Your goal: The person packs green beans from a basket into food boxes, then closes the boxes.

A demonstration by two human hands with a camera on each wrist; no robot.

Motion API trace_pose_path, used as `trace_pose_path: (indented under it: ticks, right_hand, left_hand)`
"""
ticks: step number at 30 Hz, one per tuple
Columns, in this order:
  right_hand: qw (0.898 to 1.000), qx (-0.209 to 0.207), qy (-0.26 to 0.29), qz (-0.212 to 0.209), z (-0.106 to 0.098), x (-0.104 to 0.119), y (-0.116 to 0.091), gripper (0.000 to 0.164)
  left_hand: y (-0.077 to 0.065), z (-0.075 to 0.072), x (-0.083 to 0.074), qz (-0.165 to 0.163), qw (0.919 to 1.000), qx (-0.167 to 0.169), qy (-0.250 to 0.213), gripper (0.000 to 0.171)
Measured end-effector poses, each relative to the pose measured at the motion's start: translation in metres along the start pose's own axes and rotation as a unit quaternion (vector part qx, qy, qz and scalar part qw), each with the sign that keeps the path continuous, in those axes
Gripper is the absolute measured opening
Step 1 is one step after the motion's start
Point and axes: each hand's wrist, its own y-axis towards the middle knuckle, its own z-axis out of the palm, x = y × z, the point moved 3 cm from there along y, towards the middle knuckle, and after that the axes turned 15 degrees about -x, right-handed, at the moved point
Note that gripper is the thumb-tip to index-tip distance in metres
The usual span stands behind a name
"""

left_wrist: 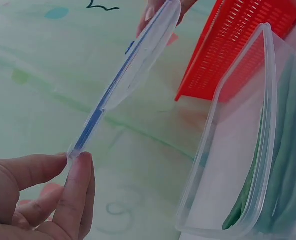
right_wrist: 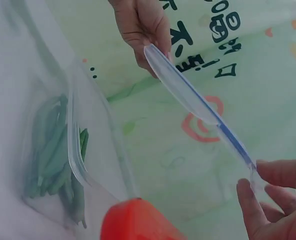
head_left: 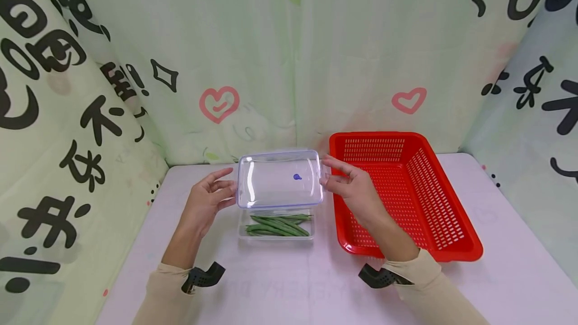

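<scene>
A clear plastic lid (head_left: 275,184) with a blue sealing strip is held up between both hands, tilted above the back of a clear food container (head_left: 276,238). Several green beans (head_left: 282,225) lie inside that container. At the lid's left end my left hand (head_left: 212,197) pinches the edge between thumb and fingers, seen close in the left wrist view. My right hand (head_left: 356,189) pinches the opposite end the same way, thumb and fingertips (right_wrist: 245,192) on the rim. A small blue mark shows on the lid.
A red slotted plastic basket (head_left: 406,194) stands just right of the container, partly behind the right forearm. The white table (head_left: 271,285) ends at a printed curtain (head_left: 271,54) at the back and sides.
</scene>
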Motion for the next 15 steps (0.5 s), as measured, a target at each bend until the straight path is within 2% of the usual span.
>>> trace_pose_path:
  ticks: [4, 8, 15]
  right_hand:
    - [1.000, -0.007, -0.002, 0.017, 0.005, -0.001, -0.006, 0.064]
    - [1.000, 0.011, 0.020, 0.017, 0.012, -0.001, -0.016, 0.064]
    - [0.999, 0.032, 0.012, 0.021, 0.028, -0.008, -0.038, 0.074]
  left_hand:
    - [-0.002, -0.002, 0.001, -0.002, 0.9998, 0.002, 0.022, 0.053]
    - [-0.005, -0.006, 0.003, -0.001, 0.9993, 0.002, 0.038, 0.051]
    - [-0.008, -0.012, 0.008, 0.003, 0.9981, 0.000, 0.062, 0.050]
